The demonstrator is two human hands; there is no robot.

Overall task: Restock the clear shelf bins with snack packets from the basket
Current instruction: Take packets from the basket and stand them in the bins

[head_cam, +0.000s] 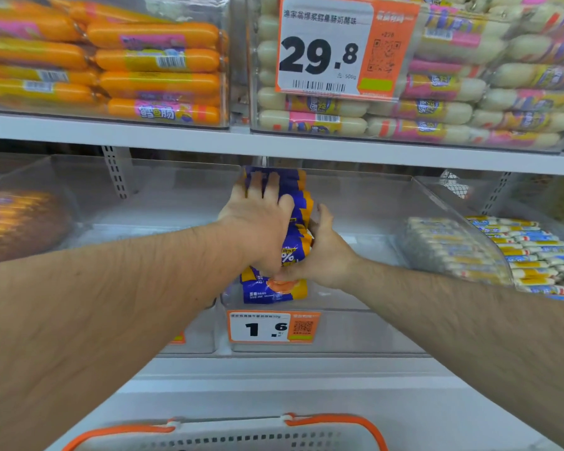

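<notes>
**Both hands on the packet stack inside the middle bin**

Head view. My left hand [258, 222] lies on the left face of a row of blue-and-yellow snack packets [295, 229], fingers straight and spread, fingertips reaching the far end of the row. My right hand [323, 252] meets the same row from the right side; the thumb points up, the other fingers are hidden behind the packets, so I cannot tell how they curl. The packets stand on edge between my two palms, pressed together, inside the clear middle bin [365, 330] on the lower shelf. The nearest packet sits just behind the bin's front wall, low and facing me.

Surroundings. A price tag [274, 327] reading 1.6 is fixed to the front of this bin, directly below the packets. The bin to the right [453, 206] holds pale sausages in blue-and-yellow wrappers [534, 252]. The bin to the left [79, 196] shows a blurred orange-brown pile at its far left. The shelf board [209, 141] above runs close over my fingers. On it stand bins of orange sausages [153, 60] and white sausages [469, 109], with a large tag [339, 47] reading 29.8. The basket [228, 436], grey with orange handles, sits at the bottom edge, well below my arms.
</notes>
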